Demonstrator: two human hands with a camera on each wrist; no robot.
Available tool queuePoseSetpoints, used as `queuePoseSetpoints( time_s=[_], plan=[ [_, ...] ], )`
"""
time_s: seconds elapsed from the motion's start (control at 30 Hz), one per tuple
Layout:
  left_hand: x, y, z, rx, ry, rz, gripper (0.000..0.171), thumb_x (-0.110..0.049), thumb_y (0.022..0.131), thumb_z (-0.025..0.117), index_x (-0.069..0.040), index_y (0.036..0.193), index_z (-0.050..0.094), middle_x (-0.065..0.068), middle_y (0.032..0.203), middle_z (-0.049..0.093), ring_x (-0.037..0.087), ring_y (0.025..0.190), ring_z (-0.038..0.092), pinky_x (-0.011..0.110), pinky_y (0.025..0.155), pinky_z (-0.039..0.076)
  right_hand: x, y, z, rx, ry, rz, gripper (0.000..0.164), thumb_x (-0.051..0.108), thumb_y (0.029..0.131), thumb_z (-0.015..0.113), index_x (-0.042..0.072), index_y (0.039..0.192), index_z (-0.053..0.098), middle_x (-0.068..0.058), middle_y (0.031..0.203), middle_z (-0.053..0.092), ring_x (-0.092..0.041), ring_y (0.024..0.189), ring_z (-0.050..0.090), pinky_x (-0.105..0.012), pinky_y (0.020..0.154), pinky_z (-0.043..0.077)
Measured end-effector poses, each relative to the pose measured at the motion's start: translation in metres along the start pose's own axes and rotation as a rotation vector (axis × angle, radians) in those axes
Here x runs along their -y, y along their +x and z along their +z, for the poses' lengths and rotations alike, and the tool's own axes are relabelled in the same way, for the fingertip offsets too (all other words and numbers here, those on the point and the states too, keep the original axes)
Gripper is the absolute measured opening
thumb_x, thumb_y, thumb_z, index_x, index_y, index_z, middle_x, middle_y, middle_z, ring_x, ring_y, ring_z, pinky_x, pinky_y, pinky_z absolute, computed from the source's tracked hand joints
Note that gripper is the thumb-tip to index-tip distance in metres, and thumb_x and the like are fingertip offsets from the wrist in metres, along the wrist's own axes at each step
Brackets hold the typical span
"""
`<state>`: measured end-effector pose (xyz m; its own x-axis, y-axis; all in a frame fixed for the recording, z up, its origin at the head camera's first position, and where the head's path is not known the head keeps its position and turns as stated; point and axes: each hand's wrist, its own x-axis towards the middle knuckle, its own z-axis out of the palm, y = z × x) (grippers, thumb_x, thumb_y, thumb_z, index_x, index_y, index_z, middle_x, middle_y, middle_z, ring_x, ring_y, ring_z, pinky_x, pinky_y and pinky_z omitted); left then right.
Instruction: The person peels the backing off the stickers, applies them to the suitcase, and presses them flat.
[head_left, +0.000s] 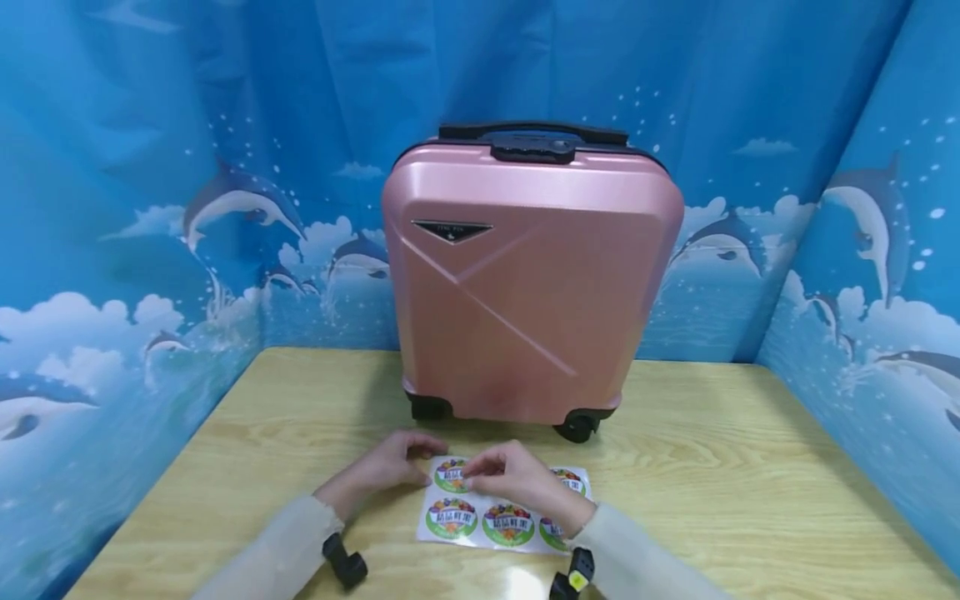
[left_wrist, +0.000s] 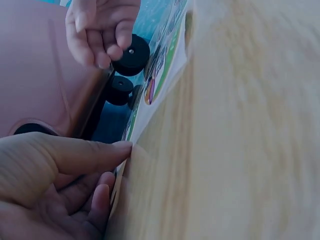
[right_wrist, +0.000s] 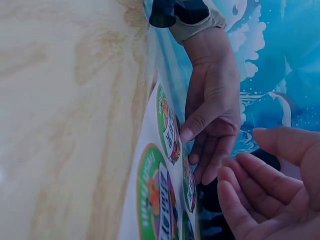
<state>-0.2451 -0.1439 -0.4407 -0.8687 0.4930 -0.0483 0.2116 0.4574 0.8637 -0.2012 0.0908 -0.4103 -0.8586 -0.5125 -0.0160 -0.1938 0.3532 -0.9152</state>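
A white sheet of round fruit stickers (head_left: pixel 452 518) lies on the table, each sticker green-rimmed with colourful fruit and dark lettering. My left hand (head_left: pixel 393 462) is at the sheet's upper left corner, its thumb (left_wrist: pixel 112 152) touching the edge and its fingers loosely bent. Above the upper row hovers my right hand (head_left: pixel 517 479), hiding part of the stickers. In the right wrist view its thumb (right_wrist: pixel 280 142) stands apart from its bent fingers, and nothing shows between them. Just behind the sheet stands a pink suitcase (head_left: pixel 525 308), upright on black wheels.
The wooden table (head_left: pixel 720 467) extends on both sides of the suitcase. A blue curtain (head_left: pixel 315 100) printed with dolphins and clouds surrounds it at the back and sides. Black devices (head_left: pixel 345 562) are strapped at both wrists.
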Motion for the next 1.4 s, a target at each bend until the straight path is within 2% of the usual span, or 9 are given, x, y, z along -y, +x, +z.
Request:
queuePoseSetpoints(
  time_s=[0.17, 0.4, 0.57, 0.7, 0.8, 0.93, 1.07, 1.23, 1.4],
  plan=[
    [0.0, 0.0, 0.001, -0.019, 0.014, 0.022, 0.047, 0.009, 0.067, 0.071, 0.002, 0.113, 0.064, 0.014, 0.112, 0.064, 0.028, 0.103, 0.056, 0.042, 0.091, 0.047, -0.005, 0.006, 0.004, -0.001, -0.015, -0.004, 0.02, 0.015, 0.083, 0.07, 0.003, 0.1, 0.07, -0.005, 0.092, 0.069, -0.011, 0.078, 0.059, -0.021, 0.07, 0.049],
    [-0.001, -0.001, 0.0, -0.002, 0.024, 0.042, 0.047, 0.011, 0.066, 0.071, 0.003, 0.112, 0.064, 0.015, 0.109, 0.064, 0.03, 0.101, 0.058, 0.043, 0.089, 0.049, -0.011, 0.01, 0.013, 0.026, -0.014, -0.009, 0.016, 0.013, 0.083, 0.069, 0.003, 0.095, 0.071, -0.003, 0.088, 0.07, -0.009, 0.076, 0.061, -0.02, 0.07, 0.049],
    [0.0, 0.001, -0.002, 0.027, 0.028, 0.029, 0.044, 0.011, 0.068, 0.069, 0.003, 0.111, 0.064, 0.011, 0.105, 0.065, 0.024, 0.097, 0.058, 0.032, 0.084, 0.05, -0.014, 0.011, 0.015, 0.018, -0.011, -0.002, 0.017, 0.013, 0.083, 0.069, 0.003, 0.096, 0.071, -0.005, 0.089, 0.07, -0.008, 0.076, 0.061, -0.02, 0.071, 0.05],
    [0.001, 0.004, -0.003, 0.063, 0.021, 0.07, 0.035, 0.012, 0.071, 0.066, 0.006, 0.106, 0.065, 0.008, 0.091, 0.065, 0.015, 0.084, 0.057, 0.023, 0.072, 0.049, -0.014, 0.011, 0.015, 0.009, -0.013, -0.004, 0.019, 0.013, 0.084, 0.069, 0.001, 0.098, 0.07, -0.008, 0.091, 0.07, -0.01, 0.078, 0.061, -0.021, 0.073, 0.05],
    [0.0, 0.004, -0.002, 0.084, 0.04, 0.103, 0.03, 0.008, 0.073, 0.067, 0.007, 0.103, 0.066, 0.007, 0.087, 0.065, 0.013, 0.08, 0.055, 0.021, 0.068, 0.048, -0.014, 0.01, 0.014, 0.01, -0.002, 0.005, 0.019, 0.012, 0.084, 0.068, 0.001, 0.099, 0.069, -0.009, 0.092, 0.07, -0.012, 0.079, 0.061, -0.023, 0.074, 0.05],
    [-0.003, 0.002, -0.002, 0.088, 0.1, 0.107, 0.033, 0.002, 0.071, 0.074, 0.004, 0.104, 0.067, 0.007, 0.095, 0.067, 0.018, 0.088, 0.058, 0.025, 0.077, 0.049, -0.014, 0.009, 0.014, 0.015, 0.001, 0.011, 0.019, 0.012, 0.084, 0.069, 0.001, 0.099, 0.069, -0.009, 0.092, 0.07, -0.012, 0.079, 0.061, -0.023, 0.074, 0.05],
    [-0.006, -0.002, -0.003, 0.073, 0.128, 0.075, 0.039, -0.002, 0.069, 0.078, 0.0, 0.107, 0.067, 0.007, 0.103, 0.066, 0.022, 0.098, 0.058, 0.033, 0.085, 0.048, -0.014, 0.009, 0.013, 0.014, -0.01, 0.023, 0.019, 0.012, 0.083, 0.07, 0.002, 0.099, 0.069, -0.007, 0.092, 0.07, -0.009, 0.078, 0.062, -0.021, 0.073, 0.05],
    [-0.007, -0.005, -0.002, 0.044, 0.158, 0.056, 0.043, -0.007, 0.069, 0.081, -0.003, 0.109, 0.067, 0.004, 0.105, 0.064, 0.02, 0.098, 0.055, 0.034, 0.084, 0.047, -0.012, 0.008, 0.015, 0.018, 0.021, 0.022, 0.023, 0.006, 0.08, 0.07, -0.003, 0.101, 0.068, -0.011, 0.092, 0.07, -0.011, 0.078, 0.063, -0.018, 0.071, 0.051],
    [-0.005, -0.007, 0.0, 0.023, 0.221, 0.097, 0.045, -0.01, 0.068, 0.082, -0.003, 0.109, 0.066, 0.004, 0.103, 0.061, 0.018, 0.093, 0.053, 0.028, 0.078, 0.046, -0.011, 0.007, 0.017, 0.01, 0.037, 0.023, 0.024, 0.004, 0.08, 0.069, -0.004, 0.102, 0.067, -0.01, 0.091, 0.069, -0.012, 0.08, 0.062, -0.017, 0.071, 0.051]
  ],
)
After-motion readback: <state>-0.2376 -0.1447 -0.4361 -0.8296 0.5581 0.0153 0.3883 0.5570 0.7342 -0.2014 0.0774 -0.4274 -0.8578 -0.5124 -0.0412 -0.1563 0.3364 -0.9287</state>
